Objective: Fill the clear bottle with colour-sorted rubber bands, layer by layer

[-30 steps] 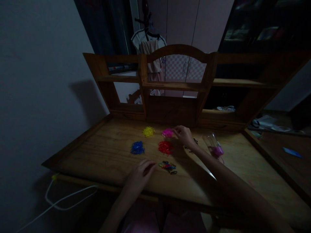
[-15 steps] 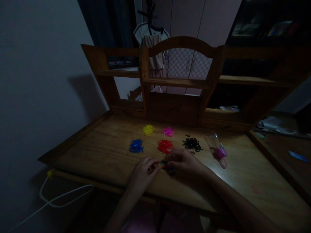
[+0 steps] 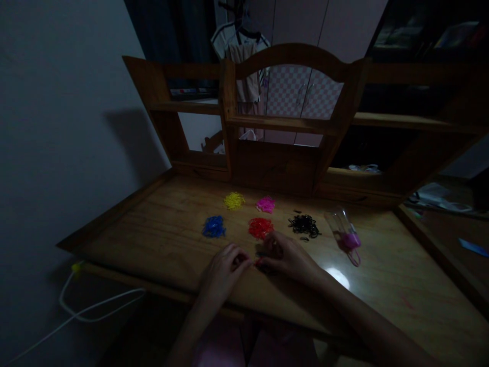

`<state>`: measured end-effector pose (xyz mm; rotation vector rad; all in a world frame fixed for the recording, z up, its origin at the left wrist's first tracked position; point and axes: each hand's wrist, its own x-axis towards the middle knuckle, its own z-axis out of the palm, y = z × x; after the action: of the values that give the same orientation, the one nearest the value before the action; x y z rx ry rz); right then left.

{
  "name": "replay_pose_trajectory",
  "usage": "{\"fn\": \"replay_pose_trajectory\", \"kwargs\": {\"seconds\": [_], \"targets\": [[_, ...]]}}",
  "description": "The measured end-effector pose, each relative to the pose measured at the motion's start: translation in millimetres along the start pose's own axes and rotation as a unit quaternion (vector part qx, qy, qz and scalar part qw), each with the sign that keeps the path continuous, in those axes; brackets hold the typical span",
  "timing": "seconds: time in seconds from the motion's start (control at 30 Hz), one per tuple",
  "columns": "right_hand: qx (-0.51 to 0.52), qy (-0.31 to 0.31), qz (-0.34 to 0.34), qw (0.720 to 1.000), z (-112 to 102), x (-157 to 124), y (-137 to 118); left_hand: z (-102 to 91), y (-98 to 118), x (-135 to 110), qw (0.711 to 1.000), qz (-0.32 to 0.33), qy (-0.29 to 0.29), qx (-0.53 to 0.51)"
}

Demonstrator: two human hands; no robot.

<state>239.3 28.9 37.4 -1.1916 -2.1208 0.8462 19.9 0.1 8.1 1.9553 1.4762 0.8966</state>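
Note:
Close to the desk's front edge, my left hand (image 3: pixel 225 267) and my right hand (image 3: pixel 292 255) face each other, fingertips pinched. Between them is a small bit of red rubber bands (image 3: pixel 259 262), with something dark beside it; the fingers cover most of it and the picture is dim. Just beyond my right fingers lies a pile of red rubber bands (image 3: pixel 260 228). A blue pile (image 3: pixel 214 227) sits ahead of my left hand, and a black pile (image 3: pixel 304 225) is to the right. Farther back are a yellow pile (image 3: pixel 234 201) and a pink pile (image 3: pixel 266 204).
A clear bottle with a purple cap and loop (image 3: pixel 349 238) lies on the right of the wooden desk (image 3: pixel 153 229). Wooden shelves (image 3: pixel 282 122) rise along the back. A white cord (image 3: pixel 103 308) hangs off the left front edge, by the wall.
My hands have drawn slightly apart at the fingertips, and the yellow bit between them no longer shows. The view has tilted slightly; the piles stay in place.

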Motion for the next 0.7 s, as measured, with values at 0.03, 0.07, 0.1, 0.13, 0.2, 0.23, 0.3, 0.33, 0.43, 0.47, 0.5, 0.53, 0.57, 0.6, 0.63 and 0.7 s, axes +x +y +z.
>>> {"fn": "replay_pose_trajectory", "kwargs": {"seconds": [0.03, 0.07, 0.1, 0.13, 0.2, 0.23, 0.3, 0.33, 0.43, 0.47, 0.5, 0.53, 0.57, 0.6, 0.63, 0.7], "targets": [[0.006, -0.006, 0.004, 1.0, -1.2, -0.5, -0.1, -0.3, 0.1, 0.0, 1.0, -0.005, 0.005, -0.009], [0.013, -0.013, 0.007, 1.0, -2.5, -1.0, -0.1, -0.7, 0.2, -0.1, 1.0, -0.01, 0.008, -0.02], [0.019, -0.019, 0.011, 1.0, -3.7, -1.3, 0.0, -1.2, 0.1, -0.2, 0.999, -0.015, 0.01, -0.033], [0.023, -0.023, 0.015, 0.999, -4.6, -1.5, 0.2, -1.9, 0.0, -0.3, 0.999, -0.02, 0.011, -0.047], [0.027, -0.029, 0.02, 0.999, -5.6, -1.2, 0.9, -3.7, -0.5, -0.7, 0.997, -0.028, 0.014, -0.068], [0.026, -0.03, 0.019, 0.999, -5.6, -0.9, 1.2, -4.6, -0.8, -0.8, 0.997, -0.03, 0.02, -0.072], [0.015, -0.027, 0.011, 0.999, -5.1, 0.1, 1.8, -6.0, -1.6, -0.9, 0.997, -0.036, 0.04, -0.062], [0.008, -0.025, 0.006, 1.0, -4.8, 0.7, 2.0, -6.3, -1.8, -0.8, 0.997, -0.037, 0.048, -0.054], [-0.011, -0.026, -0.001, 1.0, -4.2, 2.1, 1.9, -5.3, -1.4, -0.7, 0.998, -0.024, 0.049, -0.043], [-0.016, -0.029, -0.001, 0.999, -4.3, 2.3, 1.7, -4.6, -0.9, -0.8, 0.998, -0.016, 0.045, -0.045], [-0.019, -0.032, -0.001, 0.999, -4.4, 2.3, 1.5, -3.9, -0.4, -1.0, 0.998, -0.007, 0.041, -0.047], [-0.023, -0.033, 0.0, 0.999, -4.5, 2.3, 1.5, -3.3, 0.0, -1.3, 0.998, -0.001, 0.039, -0.048], [-0.024, -0.032, 0.001, 0.999, -4.5, 2.1, 1.6, -2.8, 0.3, -1.6, 0.998, 0.003, 0.04, -0.048], [-0.023, -0.033, 0.001, 0.999, -4.3, 1.9, 2.1, -2.5, 0.3, -1.8, 0.998, 0.005, 0.041, -0.045], [-0.019, -0.034, 0.004, 0.999, -3.9, 1.7, 2.9, -2.3, 0.1, -2.0, 0.998, 0.005, 0.043, -0.042], [0.001, -0.035, 0.017, 0.999, -2.7, 1.9, 5.6, -2.2, -0.7, -1.9, 0.998, 0.002, 0.047, -0.037]]}}
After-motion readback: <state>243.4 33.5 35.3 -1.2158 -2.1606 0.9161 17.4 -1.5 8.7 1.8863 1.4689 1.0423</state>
